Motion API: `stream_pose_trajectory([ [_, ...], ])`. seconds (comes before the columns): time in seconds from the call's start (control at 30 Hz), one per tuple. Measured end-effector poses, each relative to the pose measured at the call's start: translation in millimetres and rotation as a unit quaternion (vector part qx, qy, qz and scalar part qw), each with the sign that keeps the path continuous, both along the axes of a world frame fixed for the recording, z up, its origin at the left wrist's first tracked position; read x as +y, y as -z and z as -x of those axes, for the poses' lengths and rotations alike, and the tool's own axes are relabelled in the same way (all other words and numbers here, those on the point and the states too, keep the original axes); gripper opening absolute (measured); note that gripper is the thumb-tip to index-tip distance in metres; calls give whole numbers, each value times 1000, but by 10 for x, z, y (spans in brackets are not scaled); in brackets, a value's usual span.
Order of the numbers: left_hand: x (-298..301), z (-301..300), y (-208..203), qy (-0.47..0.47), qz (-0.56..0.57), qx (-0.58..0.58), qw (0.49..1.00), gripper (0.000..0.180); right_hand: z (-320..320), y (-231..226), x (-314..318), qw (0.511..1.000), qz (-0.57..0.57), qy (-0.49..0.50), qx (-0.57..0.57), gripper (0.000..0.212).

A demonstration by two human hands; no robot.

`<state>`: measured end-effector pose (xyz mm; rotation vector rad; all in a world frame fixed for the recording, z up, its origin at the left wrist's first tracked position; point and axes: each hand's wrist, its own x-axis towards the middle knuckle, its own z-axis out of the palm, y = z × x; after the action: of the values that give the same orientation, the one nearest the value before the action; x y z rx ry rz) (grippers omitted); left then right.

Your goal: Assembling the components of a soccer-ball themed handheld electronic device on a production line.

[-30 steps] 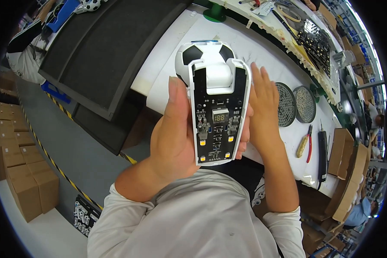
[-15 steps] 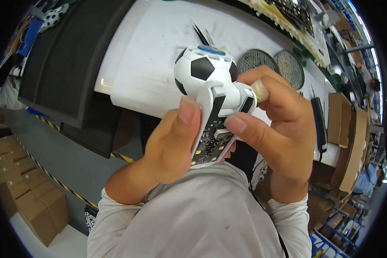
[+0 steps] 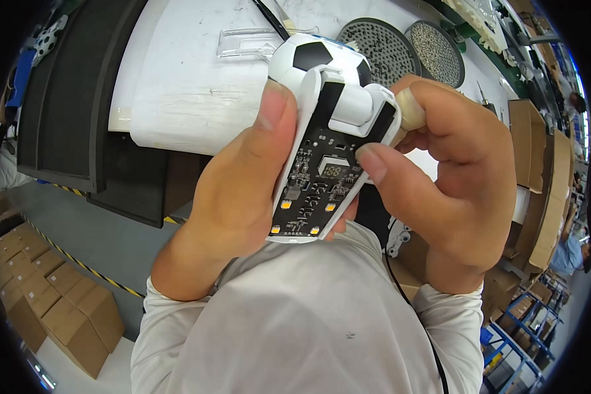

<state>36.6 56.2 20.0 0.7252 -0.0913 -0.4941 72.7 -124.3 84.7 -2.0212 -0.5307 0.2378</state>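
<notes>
In front of my chest I hold a white gadget with a black-and-white soccer-ball head point(image 3: 312, 58) and a flat body, its black circuit board point(image 3: 312, 190) exposed and facing up. On the board are a small white display and several yellow LEDs. My left hand point(image 3: 233, 174) is closed round the body's left side, thumb along its edge. My right hand point(image 3: 450, 177) grips the right side near the hinge, thumb at the board's edge and a tan finger wrap on one finger. Fingers under the body are mostly hidden.
Beyond the gadget on the white table point(image 3: 177, 85) lie a clear plastic piece point(image 3: 246, 43), black tweezers point(image 3: 271, 18) and two round trays of small parts, one being the screw tray point(image 3: 435, 54). Dark trays point(image 3: 72, 98) stand left; an open cardboard box point(image 3: 528, 141) is at right.
The gadget has tilted so its circuit board faces me more fully. Both hands keep hold of it. The view has shifted, bringing the clear plastic piece into sight.
</notes>
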Motion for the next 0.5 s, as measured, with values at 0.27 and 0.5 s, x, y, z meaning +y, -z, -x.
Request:
stream_pose_trajectory([
  [0.27, -44, -12, 3, 24, -37, -61, 997, 72, 44, -11, -70, 1000, -7, 15, -3, 27],
  [0.5, -84, 12, 18, -19, -88, -42, 995, 73, 8, 39, -25, 998, 37, 24, 35, 19],
])
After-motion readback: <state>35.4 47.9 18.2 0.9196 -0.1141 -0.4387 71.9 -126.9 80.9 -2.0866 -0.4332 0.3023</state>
